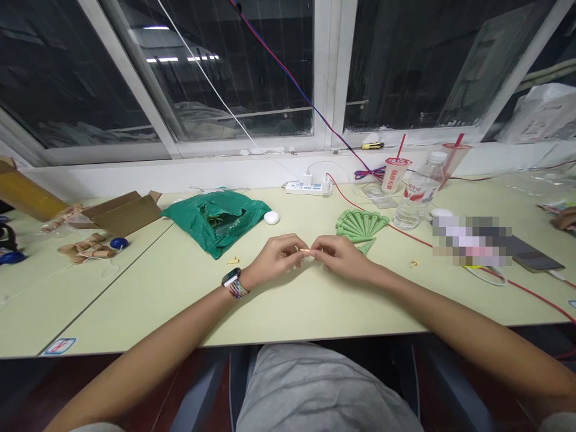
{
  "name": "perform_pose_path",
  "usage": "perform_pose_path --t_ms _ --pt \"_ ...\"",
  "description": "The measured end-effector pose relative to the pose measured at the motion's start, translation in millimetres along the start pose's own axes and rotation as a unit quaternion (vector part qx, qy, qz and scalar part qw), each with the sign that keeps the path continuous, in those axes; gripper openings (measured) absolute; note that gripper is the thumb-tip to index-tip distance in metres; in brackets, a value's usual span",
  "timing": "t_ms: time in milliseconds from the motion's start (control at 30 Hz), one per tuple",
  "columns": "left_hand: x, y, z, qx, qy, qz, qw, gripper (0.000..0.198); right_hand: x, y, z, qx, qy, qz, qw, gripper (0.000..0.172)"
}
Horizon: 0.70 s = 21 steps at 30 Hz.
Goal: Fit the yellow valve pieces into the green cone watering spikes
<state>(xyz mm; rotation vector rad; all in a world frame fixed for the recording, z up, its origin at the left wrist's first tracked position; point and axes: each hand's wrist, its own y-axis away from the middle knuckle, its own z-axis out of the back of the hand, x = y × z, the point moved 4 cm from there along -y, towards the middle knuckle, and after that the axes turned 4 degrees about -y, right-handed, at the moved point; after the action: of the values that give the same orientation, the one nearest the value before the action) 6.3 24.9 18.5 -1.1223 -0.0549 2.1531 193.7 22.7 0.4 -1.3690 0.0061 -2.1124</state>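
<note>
Over the middle of the table, my left hand (279, 257) and my right hand (338, 255) meet fingertip to fingertip, both closed in a pinch. Between them is a small thin yellow-orange piece (304, 250); its exact kind is too small to make out. Just beyond my right hand, several narrow green wedge-shaped pieces (360, 224) lie spread like a fan. A torn green plastic bag (193, 227) rests beyond my left hand, with a white rounded object (272, 218) beside it. Small yellow scraps (233, 261) lie on the tabletop (270, 318).
At the back stand a water bottle (416, 198) and paper cup (393, 176) near a power strip (306, 188). A red cable (409, 235) crosses the right side, near a phone (535, 255). Left are a cardboard box (123, 216) and wooden toy pieces (85, 249). Another person's hand (564, 219) shows far right.
</note>
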Motion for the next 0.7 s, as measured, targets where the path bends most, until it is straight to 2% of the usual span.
perform_pose_path --t_ms 133,333,433,600,700 --pt "4.1 0.1 -5.7 0.008 0.043 0.017 0.999 0.026 0.2 -0.2 1.7 -0.002 0.025 0.033 0.999 0.037" --pt "5.8 0.5 -13.6 0.02 0.053 0.033 0.998 0.032 1.2 4.3 5.1 0.001 0.077 0.087 0.993 0.018" --pt "4.7 -0.1 -11.8 0.015 0.064 0.038 0.997 0.033 4.3 5.3 7.0 -0.011 0.101 0.116 0.988 0.012" --pt "0.7 -0.9 -0.8 -0.034 0.05 0.019 0.998 0.031 4.7 2.1 11.3 -0.035 0.036 0.052 0.997 0.019" --pt "1.1 -0.5 1.0 -0.038 0.031 0.011 0.999 0.031 5.5 1.8 10.5 -0.029 -0.011 0.023 0.999 0.025"
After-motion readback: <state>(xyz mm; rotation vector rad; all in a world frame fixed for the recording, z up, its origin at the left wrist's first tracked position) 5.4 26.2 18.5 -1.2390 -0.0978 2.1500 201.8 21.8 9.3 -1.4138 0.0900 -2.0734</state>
